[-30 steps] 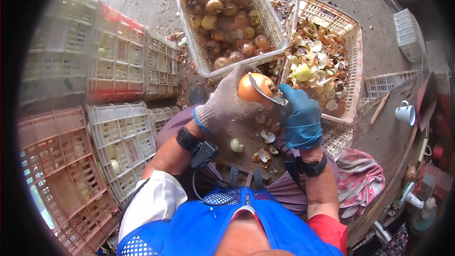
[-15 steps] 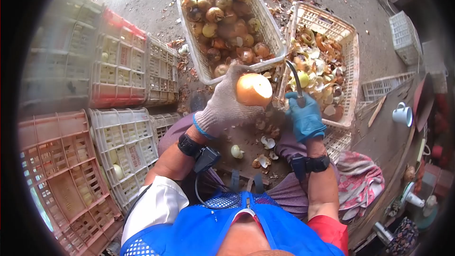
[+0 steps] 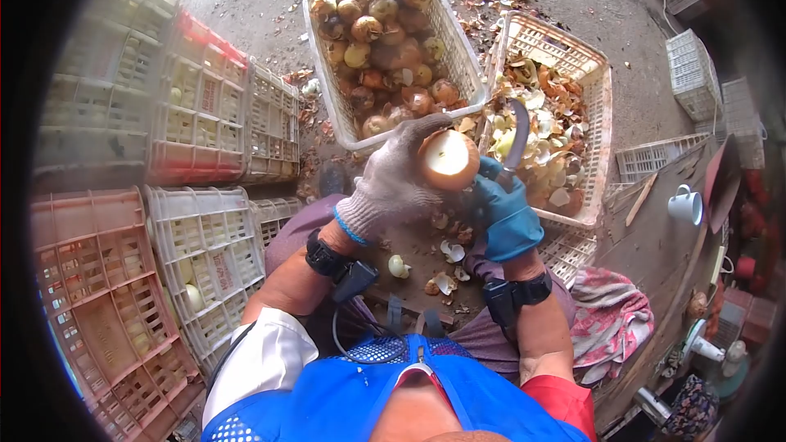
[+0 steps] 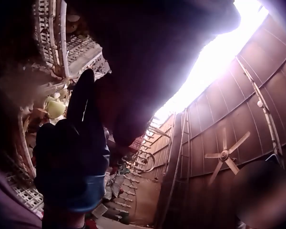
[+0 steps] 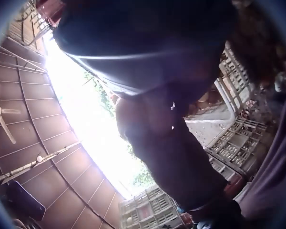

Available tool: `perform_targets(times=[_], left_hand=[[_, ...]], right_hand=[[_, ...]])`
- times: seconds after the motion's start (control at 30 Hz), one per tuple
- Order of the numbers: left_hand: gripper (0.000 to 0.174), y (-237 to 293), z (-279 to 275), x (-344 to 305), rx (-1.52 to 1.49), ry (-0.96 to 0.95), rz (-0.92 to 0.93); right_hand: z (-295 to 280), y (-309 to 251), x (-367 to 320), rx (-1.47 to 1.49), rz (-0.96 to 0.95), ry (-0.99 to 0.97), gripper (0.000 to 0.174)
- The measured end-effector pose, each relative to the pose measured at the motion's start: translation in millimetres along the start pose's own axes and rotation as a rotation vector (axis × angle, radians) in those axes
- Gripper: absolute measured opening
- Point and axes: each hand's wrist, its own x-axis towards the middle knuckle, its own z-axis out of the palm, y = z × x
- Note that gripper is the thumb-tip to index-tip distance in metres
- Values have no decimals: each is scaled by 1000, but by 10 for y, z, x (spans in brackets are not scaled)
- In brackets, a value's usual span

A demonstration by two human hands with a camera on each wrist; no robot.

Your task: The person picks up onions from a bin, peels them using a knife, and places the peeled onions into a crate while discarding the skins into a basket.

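Observation:
My left hand (image 3: 393, 176), in a pale knit glove, grips a brown onion (image 3: 461, 172) whose cut, whitish end faces up. In a blue rubber glove, my right hand (image 3: 506, 213) holds a curved knife (image 3: 516, 143) with its blade pointing away from me, over the edge of the peel crate. The right fingertips are right at the onion's side. In the left wrist view the right hand (image 4: 71, 148) shows as a dark shape with a blue cuff. The right wrist view has the left hand (image 5: 167, 148) in shadow.
A white crate (image 3: 332, 106) of unpeeled onions stands ahead; right of it is a crate (image 3: 602, 131) of skins and scraps. Stacked crates (image 3: 205, 106) line the left. A mug (image 3: 686, 206) and a towel (image 3: 610, 319) lie right. Onion scraps (image 3: 442, 282) litter the floor between the knees.
The knife went from across the onion's end out to the right, then the right hand came back beside the onion. The onion's end is now cut off, its pale face turned more upward.

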Motion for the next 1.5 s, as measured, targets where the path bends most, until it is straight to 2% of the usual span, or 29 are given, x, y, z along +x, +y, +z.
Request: perform_targets(times=[0.07, 0.17, 0.27, 0.37, 0.47, 0.5, 0.6, 0.73, 0.97, 1.0, 1.27, 1.37, 1.4, 1.5], left_hand=[[83, 21, 6, -3, 44, -23, -40], [88, 5, 51, -11, -50, -46, -177], [82, 7, 36, -4, -255, -97, -313], [70, -42, 19, 22, -806, -187, -459], [67, -7, 118, -43, -1102, -94, -576], [65, -99, 113, -1, -1208, -175, -534], [66, -155, 87, -50, -1312, -88, -595], [70, -149, 64, 6, -1323, -22, -549], [71, -235, 42, 46, -1366, -28, -454], [71, -235, 35, 50, -1363, -32, -446], [72, -230, 37, 52, -1333, 29, -479], [76, -257, 23, 49, -1369, -16, -497], [77, -249, 10, 58, -1391, -39, -502], [84, -151, -58, 48, -1164, -40, -412]], right_hand=[[67, -104, -18, -78, -100, 102, 27], [112, -210, -32, -110, -142, 124, 24], [126, -233, -39, -132, -203, 146, 25], [117, -283, -54, -153, -260, 152, 27], [74, -174, 21, -243, -351, 248, 27], [70, -120, 57, -283, -388, 295, 27], [50, -34, 0, -466, -298, 210, 27], [83, -9, -28, -613, -341, 123, 28], [62, 100, 24, -698, -487, 117, 30], [54, 119, 35, -677, -463, 113, 30], [46, 91, 24, -691, -392, 52, 26], [-26, 175, 74, -795, -501, 97, 23], [-11, 147, 57, -779, -461, 104, 23], [46, -8, -40, -722, -314, 114, 22]])
